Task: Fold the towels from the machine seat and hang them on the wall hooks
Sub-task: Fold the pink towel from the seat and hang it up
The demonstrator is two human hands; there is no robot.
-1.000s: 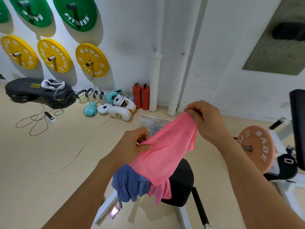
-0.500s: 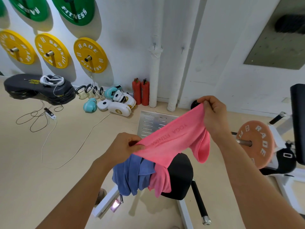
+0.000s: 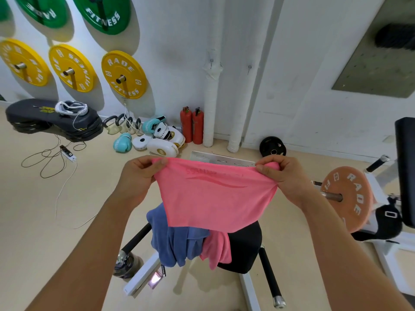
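A pink towel (image 3: pixel 215 198) with faint lettering hangs stretched between my hands above the machine seat. My left hand (image 3: pixel 138 178) pinches its left top corner and my right hand (image 3: pixel 283 176) pinches the right top corner. Below it, a blue towel (image 3: pixel 177 241) and another pink towel (image 3: pixel 219 250) lie bunched and drooping over the black machine seat (image 3: pixel 244 248). Two small wall hooks (image 3: pixel 211 62) (image 3: pixel 249 68) stick out of the white wall above the pipes.
Yellow and green weight plates (image 3: pixel 123 75) hang on the left wall. Boxing gloves and pads (image 3: pixel 157 140), two red extinguishers (image 3: pixel 192 124), cables (image 3: pixel 51 160) and black boards (image 3: pixel 51 120) lie on the floor. An orange plate (image 3: pixel 345 196) sits on the machine at right.
My hands have moved apart and levelled out. The pink towel, bunched and slanted before, is now spread flat between them, its lower part lifted off the seat.
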